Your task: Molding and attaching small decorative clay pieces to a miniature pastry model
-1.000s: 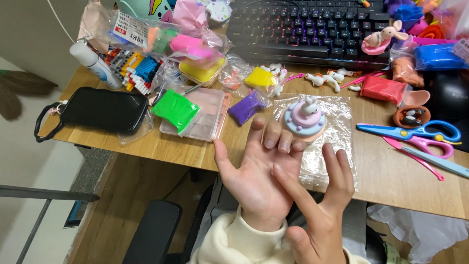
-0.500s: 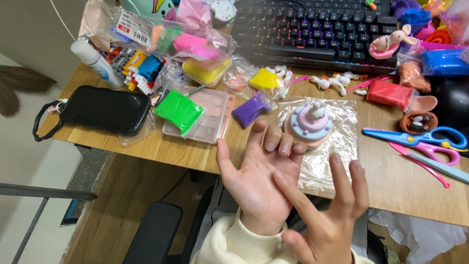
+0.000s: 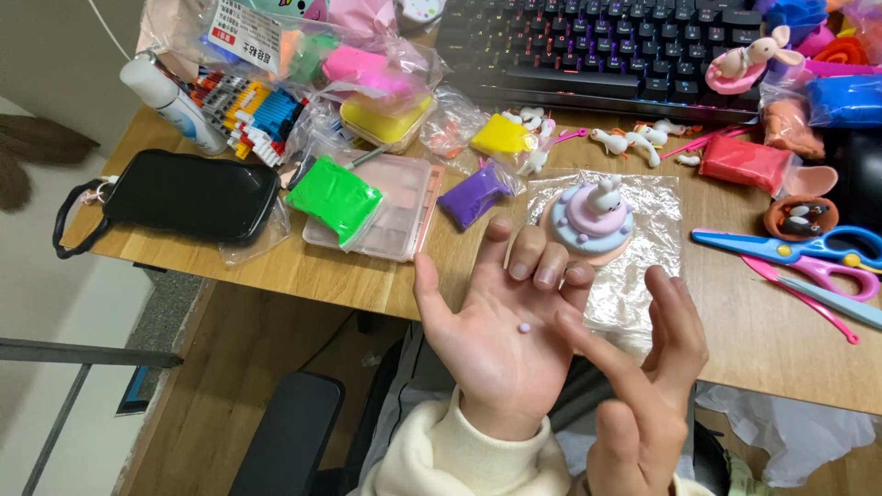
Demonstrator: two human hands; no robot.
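**Tiny lilac clay ball now lies bare on the open left palm**

Tiny lilac clay ball point(image 3: 524, 327), round and pale, sits in the middle of the left hand point(image 3: 501, 335), which is held flat with the palm up just in front of the wooden table edge point(image 3: 303, 276). One second ago and half a second ago the right forefinger lay across this palm and covered the spot; now it has lifted a little to the side, and the ball shows clearly. From this I judge that the rolling between finger and palm has just made the piece round.

The left hand is open, its fingers only slightly curled, and it grips nothing; the ball simply rests on it. The right hand point(image 3: 643, 395) is also open, its fingers spread apart, the forefinger tip hovering just beside the ball without touching it.

Just beyond the left fingertips, on a clear plastic sheet point(image 3: 643, 276), stands a small clay cake in blue, pink and lilac layers with a white rabbit on top point(image 3: 593, 216). A purple clay bag point(image 3: 473, 195) and a bright green clay bag point(image 3: 335, 195) lie near on the table.
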